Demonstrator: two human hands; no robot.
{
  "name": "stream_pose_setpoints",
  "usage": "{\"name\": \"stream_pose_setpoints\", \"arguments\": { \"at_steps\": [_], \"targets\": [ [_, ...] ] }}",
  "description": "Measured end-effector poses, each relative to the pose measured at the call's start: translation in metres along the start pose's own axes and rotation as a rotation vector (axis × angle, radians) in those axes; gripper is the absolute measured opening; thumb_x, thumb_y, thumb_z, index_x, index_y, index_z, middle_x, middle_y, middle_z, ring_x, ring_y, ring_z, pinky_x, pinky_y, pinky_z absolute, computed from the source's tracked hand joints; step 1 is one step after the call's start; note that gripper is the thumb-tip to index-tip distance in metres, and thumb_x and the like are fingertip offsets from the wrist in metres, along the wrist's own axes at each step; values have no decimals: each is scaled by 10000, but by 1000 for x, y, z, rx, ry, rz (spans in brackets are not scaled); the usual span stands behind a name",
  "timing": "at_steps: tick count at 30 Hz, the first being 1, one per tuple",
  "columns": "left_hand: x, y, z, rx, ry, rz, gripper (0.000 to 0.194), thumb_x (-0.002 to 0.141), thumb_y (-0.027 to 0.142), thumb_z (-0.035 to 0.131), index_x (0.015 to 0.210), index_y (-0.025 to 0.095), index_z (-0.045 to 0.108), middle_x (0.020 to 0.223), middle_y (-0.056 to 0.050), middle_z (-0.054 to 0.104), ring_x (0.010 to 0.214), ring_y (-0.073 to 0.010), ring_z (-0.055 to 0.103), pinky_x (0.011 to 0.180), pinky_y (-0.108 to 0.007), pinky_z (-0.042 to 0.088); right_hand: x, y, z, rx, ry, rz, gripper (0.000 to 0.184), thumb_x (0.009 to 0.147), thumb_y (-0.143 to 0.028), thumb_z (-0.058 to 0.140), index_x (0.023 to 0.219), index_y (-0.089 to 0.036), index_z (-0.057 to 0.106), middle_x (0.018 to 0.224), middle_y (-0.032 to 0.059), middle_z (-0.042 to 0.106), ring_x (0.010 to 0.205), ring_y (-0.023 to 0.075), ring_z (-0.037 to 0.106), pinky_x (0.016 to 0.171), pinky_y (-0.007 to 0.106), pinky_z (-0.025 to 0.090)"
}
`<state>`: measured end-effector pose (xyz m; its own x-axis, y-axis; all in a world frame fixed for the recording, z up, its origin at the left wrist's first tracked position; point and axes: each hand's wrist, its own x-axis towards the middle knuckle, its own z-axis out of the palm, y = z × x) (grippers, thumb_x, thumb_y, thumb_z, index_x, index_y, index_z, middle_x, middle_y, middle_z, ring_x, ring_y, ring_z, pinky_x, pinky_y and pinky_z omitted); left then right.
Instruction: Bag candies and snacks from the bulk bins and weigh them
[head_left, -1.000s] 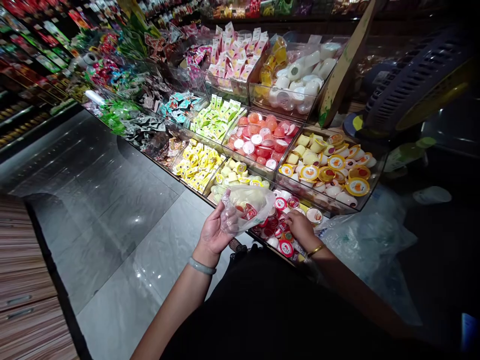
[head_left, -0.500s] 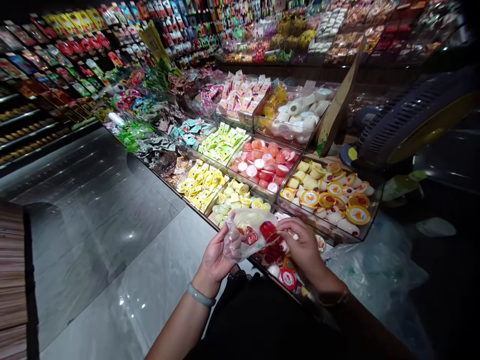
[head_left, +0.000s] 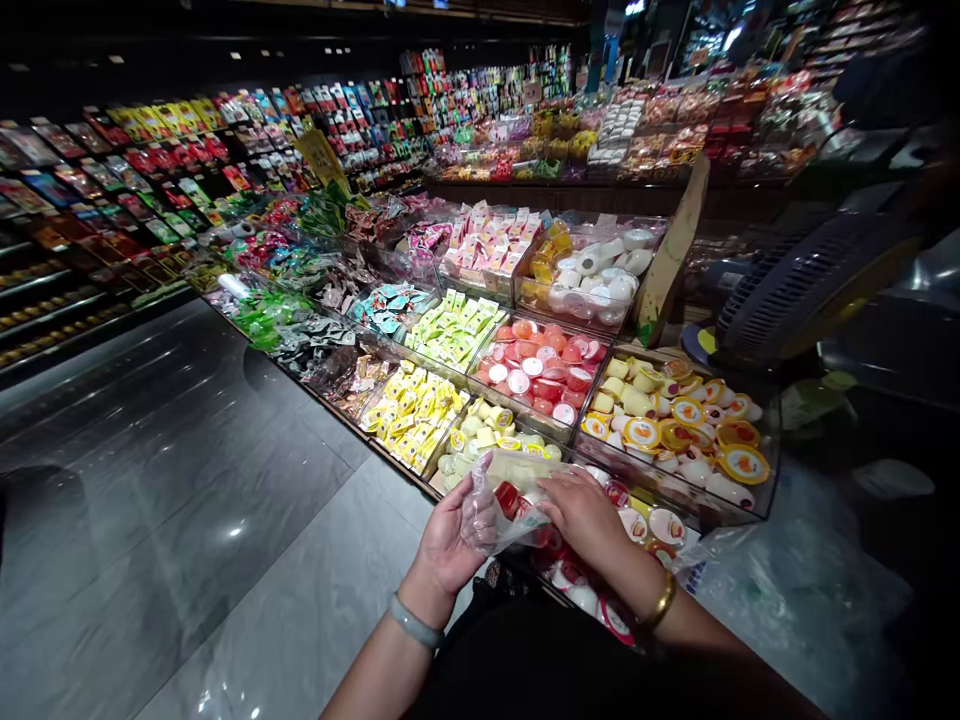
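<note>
My left hand (head_left: 454,540) is closed on one side of a clear plastic bag (head_left: 517,465), holding it above the front bins. Small red jelly cups (head_left: 510,498) show through the film. At the bag's right side is my right hand (head_left: 585,515), its fingers bent together over the edge; whatever else they may hold is hidden. Just behind the bag lies a bin of pale yellow-green jelly cups (head_left: 476,430). Beneath my right forearm are more cups with red and white lids (head_left: 585,598).
Red-pink jelly cups (head_left: 536,365), orange-lidded cups (head_left: 686,410) and yellow packets (head_left: 415,410) fill neighbouring clear bins. A fan (head_left: 787,290) stands at the right, above a loose plastic sheet (head_left: 795,570). Grey tiled floor (head_left: 247,540) stretches to the left.
The red jelly cup that was in my right fingers at the bag is now inside or hidden. My right hand has moved left over the bag. The view has tilted up.
</note>
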<state>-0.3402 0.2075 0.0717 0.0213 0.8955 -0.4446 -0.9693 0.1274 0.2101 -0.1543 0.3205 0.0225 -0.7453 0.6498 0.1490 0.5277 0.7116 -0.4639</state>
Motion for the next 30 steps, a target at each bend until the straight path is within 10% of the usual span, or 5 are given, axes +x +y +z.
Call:
{"name": "stream_pose_setpoints", "arguments": {
  "at_steps": [6,11,16,30],
  "targets": [
    [18,23,16,-30,-106,-121,208,1005,271,418,1078,210,604,591,70,297,411,-51,310,386,-142,192,23,-4,-19,-169,155,90,262,911,-297,621,1132,-187,710,1058,117,762,1028,269,690,1176,585,161],
    [31,34,18,-91,-111,-218,220,1008,294,420,922,188,592,579,65,315,415,-58,331,389,-147,220,45,1,-36,-196,222,181,221,926,-337,599,1060,-214,723,1037,89,763,953,254,688,1072,505,335],
    [31,33,8,-111,-32,-276,326,1005,329,412,741,167,513,591,43,354,432,-67,350,385,-149,236,74,43,-53,-268,199,302,166,897,-319,614,834,-236,744,823,58,738,828,242,631,765,347,422],
    [13,1,3,-144,39,-61,248,999,328,423,838,175,534,612,51,354,444,-72,350,394,-160,222,142,134,-45,-496,252,239,142,890,-290,630,911,-198,737,1019,100,677,975,271,512,781,377,303]
  ]
}}
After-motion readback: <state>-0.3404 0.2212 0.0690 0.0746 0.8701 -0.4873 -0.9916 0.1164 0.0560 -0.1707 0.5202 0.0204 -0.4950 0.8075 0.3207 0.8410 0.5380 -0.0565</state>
